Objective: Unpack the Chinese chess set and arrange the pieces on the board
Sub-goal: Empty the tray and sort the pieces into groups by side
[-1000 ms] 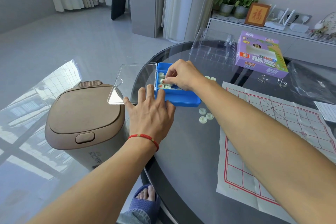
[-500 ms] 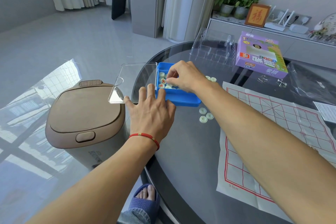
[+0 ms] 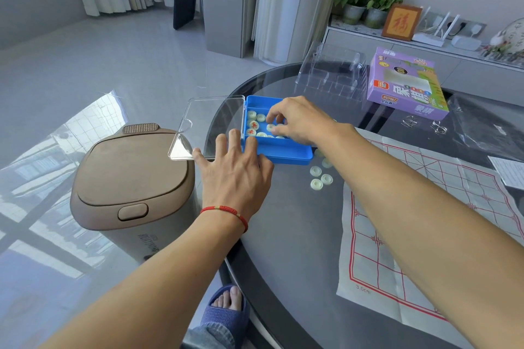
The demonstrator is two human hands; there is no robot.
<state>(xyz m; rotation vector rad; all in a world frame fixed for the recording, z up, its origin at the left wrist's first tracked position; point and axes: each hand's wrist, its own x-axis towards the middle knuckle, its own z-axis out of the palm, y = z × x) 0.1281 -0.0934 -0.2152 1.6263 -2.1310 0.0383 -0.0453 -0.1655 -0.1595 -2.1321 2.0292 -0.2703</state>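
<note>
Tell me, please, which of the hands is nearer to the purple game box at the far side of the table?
The right hand is nearer: it reaches into the blue case, with the purple game box beyond it to the right. The left hand steadies the case's near-left corner, farther away.

Brown bin (image 3: 133,184), potted plants (image 3: 368,3)

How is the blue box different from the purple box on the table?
The blue box lies open, its clear lid swung out flat, while the purple box looks closed. The blue box is plain and holds round pieces; the purple box is covered in printed pictures and writing. The left hand rests against the blue box and the right hand reaches into it; nobody touches the purple box. Both sit on the round glass table.
</note>
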